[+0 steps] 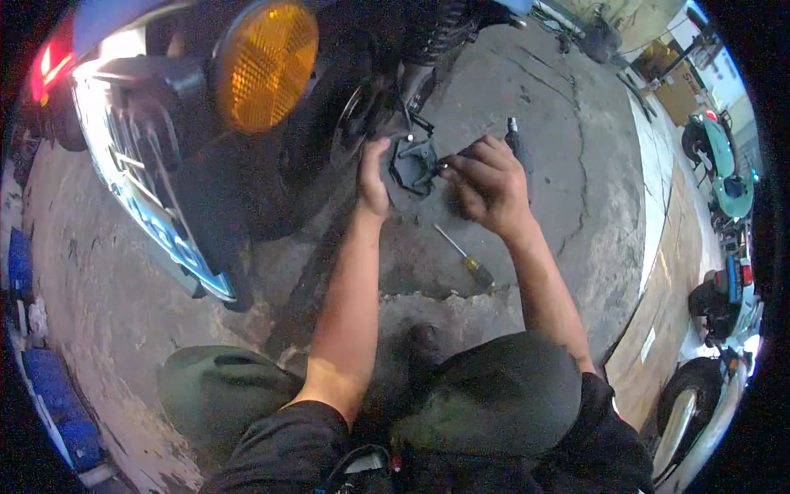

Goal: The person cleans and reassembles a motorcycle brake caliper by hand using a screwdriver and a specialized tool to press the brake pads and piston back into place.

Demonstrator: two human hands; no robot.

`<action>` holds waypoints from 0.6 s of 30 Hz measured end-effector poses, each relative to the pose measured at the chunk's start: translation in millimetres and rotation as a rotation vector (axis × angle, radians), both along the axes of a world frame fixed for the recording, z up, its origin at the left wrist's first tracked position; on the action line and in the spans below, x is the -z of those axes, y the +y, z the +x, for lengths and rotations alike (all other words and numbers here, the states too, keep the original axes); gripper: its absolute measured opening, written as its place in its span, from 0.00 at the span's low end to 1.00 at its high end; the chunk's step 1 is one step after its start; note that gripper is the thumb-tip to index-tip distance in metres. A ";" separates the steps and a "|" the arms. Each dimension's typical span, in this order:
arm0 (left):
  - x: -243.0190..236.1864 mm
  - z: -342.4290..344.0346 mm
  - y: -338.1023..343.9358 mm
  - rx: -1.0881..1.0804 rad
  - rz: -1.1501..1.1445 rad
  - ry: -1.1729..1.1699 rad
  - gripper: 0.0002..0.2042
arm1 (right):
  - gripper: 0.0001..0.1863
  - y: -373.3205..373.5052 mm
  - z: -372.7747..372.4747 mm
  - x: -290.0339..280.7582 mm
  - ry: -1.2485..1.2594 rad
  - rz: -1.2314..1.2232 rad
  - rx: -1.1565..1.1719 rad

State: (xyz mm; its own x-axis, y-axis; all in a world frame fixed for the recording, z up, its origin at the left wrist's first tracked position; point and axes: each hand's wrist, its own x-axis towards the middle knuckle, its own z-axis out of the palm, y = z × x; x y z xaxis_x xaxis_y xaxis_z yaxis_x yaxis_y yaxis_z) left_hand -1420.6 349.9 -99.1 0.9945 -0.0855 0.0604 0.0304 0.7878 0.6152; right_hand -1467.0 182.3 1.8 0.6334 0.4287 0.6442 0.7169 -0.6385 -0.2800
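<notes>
1. Knees (498,399) in dark green trousers fill the bottom of my feed; dark sleeves (284,449) beside them, bare forearms (341,296) running up between and over.
2. Screwdriver (467,260) with a yellow-and-black handle: lying on the concrete floor (568,272), nearer me than both hands, shaft pointing up and left.
3. Left hand (374,181): upright, at the left edge of the dark part. I can't tell from here whether that grip is clamped, since its inner side is hidden.
4. Right hand (490,183): fingers curled and bunched, slightly blurred. From my end, the grip looks pinched together on a small shiny-ended piece (444,165) at the dark part's right side.
5. Dark part (414,167): between the two hands, angular, with a hollow middle. I can't tell whether anything beneath supports it.
6. Dark tool (520,148) with a silvery end: just beyond the right hand, which partly covers it.
7. Motorbike on my left: big orange lens (269,66), red light (56,66) at far left, pale plate (156,218) seen at a slant, dark wheel (317,136) behind. It leans into view close to the left hand.
8. Right side, farther out: flattened cardboard (658,309) on the floor, a tyre (690,399) low down, a teal scooter (729,169) higher up, then a cardboard box (678,92) toward the back.
</notes>
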 end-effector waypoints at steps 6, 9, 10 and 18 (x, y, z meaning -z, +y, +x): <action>-6.2 3.4 -0.6 0.010 0.083 -0.106 0.18 | 0.13 2.6 -7.5 16.4 -0.011 0.162 -0.009; 4.9 2.2 8.9 0.055 0.121 -0.067 0.17 | 0.14 7.8 -7.0 9.8 -0.070 -0.033 0.057; 6.0 2.2 10.8 0.061 0.124 -0.078 0.17 | 0.14 8.8 -7.5 9.7 -0.073 -0.030 0.054; 8.0 4.8 15.1 0.007 0.181 -0.171 0.17 | 0.10 11.8 -38.7 16.3 0.244 0.169 0.454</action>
